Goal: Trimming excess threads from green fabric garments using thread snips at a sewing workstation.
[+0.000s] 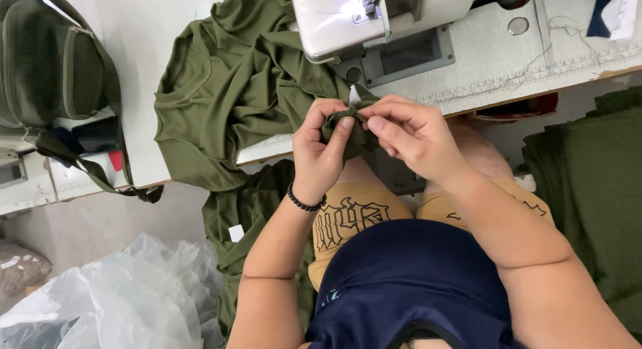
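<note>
Head | left hand (321, 152), right hand (408, 135) pinch olive fabric (234, 88) edge | table edge (267, 152) beneath

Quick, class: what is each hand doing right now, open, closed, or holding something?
Left hand: closed, pinching the olive fabric at a folded edge.
Right hand: closed, pinching the same fabric edge beside it.

Both hands are raised together before the torso, the left hand (321, 152) and right hand (408, 135) pinched fingertip to fingertip, forearms angled inward, a beaded bracelet worn on the left wrist.
</note>
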